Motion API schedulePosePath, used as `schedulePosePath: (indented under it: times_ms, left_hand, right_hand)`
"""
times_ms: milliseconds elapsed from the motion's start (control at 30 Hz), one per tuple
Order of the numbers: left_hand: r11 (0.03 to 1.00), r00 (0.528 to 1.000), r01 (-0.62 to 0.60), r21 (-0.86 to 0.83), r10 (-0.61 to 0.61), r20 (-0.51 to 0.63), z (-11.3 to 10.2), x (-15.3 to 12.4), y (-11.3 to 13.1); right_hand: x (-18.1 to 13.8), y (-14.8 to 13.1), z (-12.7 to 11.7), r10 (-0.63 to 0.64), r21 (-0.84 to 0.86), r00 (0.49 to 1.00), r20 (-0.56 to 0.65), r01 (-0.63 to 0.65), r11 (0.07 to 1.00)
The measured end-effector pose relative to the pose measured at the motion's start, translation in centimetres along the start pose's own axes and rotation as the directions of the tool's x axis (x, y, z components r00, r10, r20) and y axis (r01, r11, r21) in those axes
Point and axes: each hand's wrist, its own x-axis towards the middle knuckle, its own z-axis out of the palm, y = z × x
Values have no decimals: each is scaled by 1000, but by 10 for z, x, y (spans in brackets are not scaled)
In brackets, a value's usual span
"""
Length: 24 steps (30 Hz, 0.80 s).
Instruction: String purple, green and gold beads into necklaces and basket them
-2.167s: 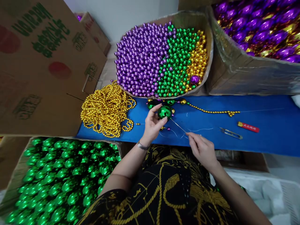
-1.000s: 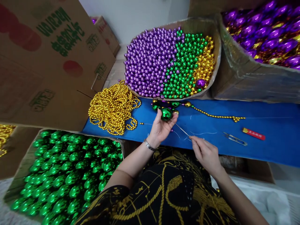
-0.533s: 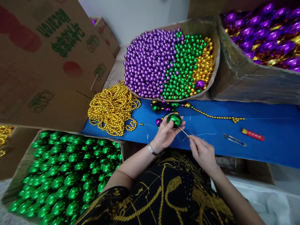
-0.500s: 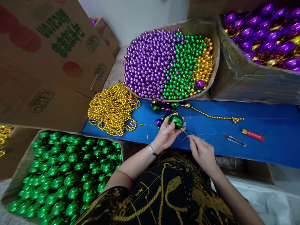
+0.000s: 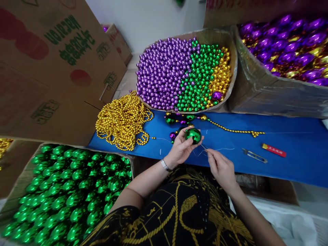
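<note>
My left hand (image 5: pixel 181 147) is closed around a large shiny green bead (image 5: pixel 193 136), with the thumb lying across its front. Just to the right, my right hand (image 5: pixel 220 166) pinches a thin metal needle (image 5: pixel 203 147) whose far end meets the underside of the bead. How deep the tip sits is hidden. Fine pale thread (image 5: pixel 222 149) trails over the blue table beside my fingers. Behind my left hand lies a strand of mixed beads (image 5: pixel 169 120) in green, purple and gold, partly covered by the hand.
Gold bead strings (image 5: pixel 123 121) lie heaped at left. A box of small beads (image 5: pixel 233 77) stands behind, a box of purple and gold beads (image 5: pixel 276 97) at right. Green beads (image 5: pixel 77 194) fill a box at lower left. Thread snips (image 5: pixel 255 155) and a red-and-yellow packet (image 5: pixel 273 150) rest on the blue table (image 5: pixel 302 164).
Less of the needle shows between the green bead and my right fingers than before. The bead has turned slightly in my left hand, and the whole view has shifted a little.
</note>
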Motion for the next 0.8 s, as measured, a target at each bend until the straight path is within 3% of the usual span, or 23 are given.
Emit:
schedulePosePath:
  times_ms: [167,367,467,533,600,667,733,800]
  left_hand:
    - [999,999,-38,20,38,-12,-1,6,2]
    - [974,995,-93,205,81,64,3,8,-8]
    - [918,978,-141,372,72,194,3,13,-5]
    - [850,954,-244,466,124,274,4,25,6]
    - [716,912,-404,570,266,313,10,48,23]
    - [452,833,-546,706,387,396,22,82,39]
    - [81,755,-615,784,347,556,39,119,49]
    - [-255,746,-587,769,198,635,58,151,52]
  right_hand:
    - [0,2,-2,77,60,989,125,-85,995]
    - [6,6,2,52,34,998,-40,-51,998]
    - [10,7,-4,55,97,997,-45,-50,994]
    - [11,10,-10,84,104,995,-61,-77,992]
    - [11,15,-17,121,88,987,-103,-112,990]
    - [10,20,-22,157,71,977,-143,-148,986]
    - [8,24,-26,182,59,968,-171,-175,983]
    - [6,25,-28,187,56,965,-185,-180,982]
